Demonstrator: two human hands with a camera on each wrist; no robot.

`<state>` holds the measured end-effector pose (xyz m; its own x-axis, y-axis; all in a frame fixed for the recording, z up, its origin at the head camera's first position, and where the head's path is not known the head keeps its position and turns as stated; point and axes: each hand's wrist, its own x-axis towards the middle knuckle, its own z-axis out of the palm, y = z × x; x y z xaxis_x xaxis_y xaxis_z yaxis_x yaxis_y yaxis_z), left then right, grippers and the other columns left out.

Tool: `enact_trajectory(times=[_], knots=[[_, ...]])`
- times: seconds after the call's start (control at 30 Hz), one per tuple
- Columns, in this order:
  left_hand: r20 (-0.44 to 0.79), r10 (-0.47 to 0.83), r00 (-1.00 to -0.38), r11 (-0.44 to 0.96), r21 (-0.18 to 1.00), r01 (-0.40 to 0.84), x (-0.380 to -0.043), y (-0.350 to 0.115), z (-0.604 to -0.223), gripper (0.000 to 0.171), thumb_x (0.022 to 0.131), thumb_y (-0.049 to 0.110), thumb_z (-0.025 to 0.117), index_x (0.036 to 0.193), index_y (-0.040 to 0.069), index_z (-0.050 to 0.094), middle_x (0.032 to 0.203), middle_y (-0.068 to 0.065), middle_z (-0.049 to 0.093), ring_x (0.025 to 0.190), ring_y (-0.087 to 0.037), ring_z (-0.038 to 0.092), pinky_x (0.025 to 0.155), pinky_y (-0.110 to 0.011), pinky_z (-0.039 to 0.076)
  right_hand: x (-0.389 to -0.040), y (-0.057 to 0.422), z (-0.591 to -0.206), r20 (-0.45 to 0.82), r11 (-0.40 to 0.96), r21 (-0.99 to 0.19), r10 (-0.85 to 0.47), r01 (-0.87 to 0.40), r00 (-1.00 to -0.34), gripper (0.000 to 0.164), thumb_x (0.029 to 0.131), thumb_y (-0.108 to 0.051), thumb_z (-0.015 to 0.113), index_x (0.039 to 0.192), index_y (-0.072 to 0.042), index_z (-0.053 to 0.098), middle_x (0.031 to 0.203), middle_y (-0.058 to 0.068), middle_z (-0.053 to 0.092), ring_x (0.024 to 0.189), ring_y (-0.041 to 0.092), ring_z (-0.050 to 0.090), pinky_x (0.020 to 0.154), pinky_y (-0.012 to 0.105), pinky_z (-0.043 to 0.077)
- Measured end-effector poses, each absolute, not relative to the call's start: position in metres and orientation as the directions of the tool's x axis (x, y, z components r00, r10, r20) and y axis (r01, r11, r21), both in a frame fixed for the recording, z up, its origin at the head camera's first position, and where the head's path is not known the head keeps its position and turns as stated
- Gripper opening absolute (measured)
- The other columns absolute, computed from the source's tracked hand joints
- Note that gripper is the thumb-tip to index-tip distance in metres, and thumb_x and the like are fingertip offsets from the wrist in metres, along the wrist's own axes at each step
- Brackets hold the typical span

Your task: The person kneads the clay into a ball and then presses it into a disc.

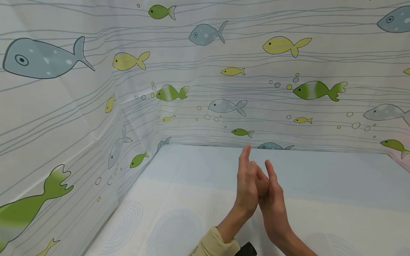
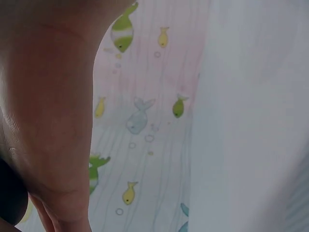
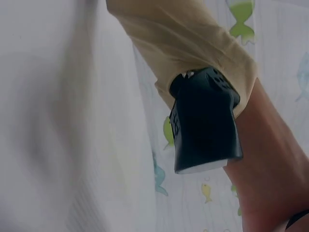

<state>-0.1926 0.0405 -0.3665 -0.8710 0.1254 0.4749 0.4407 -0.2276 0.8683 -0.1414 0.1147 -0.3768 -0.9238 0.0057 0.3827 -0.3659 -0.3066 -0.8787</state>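
Observation:
My left hand (image 1: 246,188) and my right hand (image 1: 276,206) are raised close together, overlapping in the head view. Both point upward over the pale surface. One finger of each hand stands up straight, and a bent knuckle shows between the palms. No object is visible between them; parts of the fingers hide one another. A beige sleeve (image 1: 213,243) ends at my left wrist, which carries a black device (image 3: 205,125), clear in the right wrist view. Bare skin of a wrist and palm (image 2: 50,116) fills the left side of the left wrist view.
A pale blue and white sheet (image 1: 192,170) with circle patterns lies beneath the hands. White hangings (image 1: 205,85) printed with blue, green and yellow fish stand behind it and along the left side, meeting at a corner.

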Motion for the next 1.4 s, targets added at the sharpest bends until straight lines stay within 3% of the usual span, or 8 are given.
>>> enact_trajectory(times=[0.17,0.33,0.57,0.8,0.93,1.07,1.27,1.4], knots=[[0.458,0.110,-0.882,-0.230,0.875,0.426,-0.195,0.037,-0.364,0.055,0.101,0.042,0.033,0.154,0.026,0.030,0.156,0.018,0.030,0.145,-0.007,0.026,0.118,-0.047,0.019,-0.141,0.114,-0.380,0.410,-0.319,-0.866,-0.016,-0.384,-0.912,0.053,0.109,-0.034,0.012,0.161,-0.023,0.002,0.158,-0.008,0.033,0.141,-0.001,0.034,0.105,0.019,0.037],[0.461,0.126,-0.878,-0.238,0.873,0.425,-0.196,0.037,-0.366,0.056,0.102,0.042,0.032,0.155,0.026,0.027,0.157,0.017,0.028,0.146,-0.006,0.023,0.119,-0.048,0.018,-0.138,0.115,-0.373,0.381,-0.310,-0.881,-0.019,-0.357,-0.924,0.054,0.109,-0.037,0.011,0.160,-0.025,0.002,0.163,0.003,0.022,0.144,0.004,0.031,0.106,0.021,0.036],[0.461,0.229,-0.857,-0.225,0.882,0.414,-0.185,0.052,-0.376,0.057,0.101,0.039,0.031,0.156,0.025,0.024,0.160,0.014,0.022,0.148,-0.011,0.019,0.118,-0.047,0.021,-0.141,0.126,-0.359,0.254,-0.322,-0.913,0.032,-0.251,-0.967,0.058,0.105,-0.050,0.013,0.159,-0.034,0.003,0.166,0.000,0.010,0.152,0.021,0.011,0.120,0.046,0.015],[0.418,0.343,-0.841,-0.219,0.906,0.362,-0.168,0.065,-0.380,0.057,0.101,0.038,0.030,0.156,0.027,0.019,0.160,0.019,0.019,0.148,-0.007,0.017,0.117,-0.034,0.026,-0.151,0.146,-0.352,0.208,-0.439,-0.867,0.113,-0.236,-0.972,0.061,0.102,-0.056,0.019,0.158,-0.037,0.004,0.165,-0.008,0.009,0.150,0.013,0.015,0.122,0.043,0.013],[0.462,0.372,-0.805,-0.250,0.885,0.393,-0.162,0.068,-0.379,0.056,0.102,0.038,0.029,0.156,0.030,0.017,0.160,0.016,0.020,0.149,-0.010,0.017,0.117,-0.035,0.026,-0.154,0.156,-0.349,0.218,-0.450,-0.856,0.133,-0.255,-0.967,0.061,0.101,-0.057,0.018,0.157,-0.039,0.003,0.165,-0.009,0.009,0.149,0.012,0.016,0.118,0.035,0.024],[0.507,0.386,-0.771,-0.252,0.862,0.441,-0.159,0.068,-0.375,0.057,0.104,0.039,0.028,0.157,0.025,0.015,0.161,0.013,0.019,0.150,-0.014,0.016,0.118,-0.038,0.025,-0.156,0.161,-0.348,0.231,-0.437,-0.856,0.154,-0.276,-0.961,0.062,0.100,-0.058,0.019,0.157,-0.039,0.005,0.165,-0.009,0.009,0.148,0.012,0.017,0.117,0.033,0.026],[0.475,0.372,-0.798,-0.191,0.880,0.435,-0.160,0.065,-0.373,0.058,0.103,0.045,0.027,0.157,0.028,0.017,0.161,0.015,0.017,0.149,-0.011,0.016,0.118,-0.038,0.026,-0.156,0.154,-0.352,0.231,-0.435,-0.859,0.145,-0.271,-0.962,0.058,0.102,-0.054,0.020,0.157,-0.039,0.008,0.165,-0.008,0.009,0.149,0.013,0.016,0.120,0.036,0.020],[0.462,0.325,-0.825,-0.187,0.887,0.423,-0.166,0.060,-0.369,0.059,0.101,0.044,0.029,0.157,0.027,0.019,0.160,0.017,0.020,0.149,-0.008,0.016,0.120,-0.038,0.019,-0.152,0.139,-0.360,0.270,-0.379,-0.879,0.109,-0.291,-0.957,0.055,0.105,-0.048,0.018,0.158,-0.036,0.010,0.166,-0.006,0.011,0.149,0.008,0.020,0.115,0.025,0.027]])
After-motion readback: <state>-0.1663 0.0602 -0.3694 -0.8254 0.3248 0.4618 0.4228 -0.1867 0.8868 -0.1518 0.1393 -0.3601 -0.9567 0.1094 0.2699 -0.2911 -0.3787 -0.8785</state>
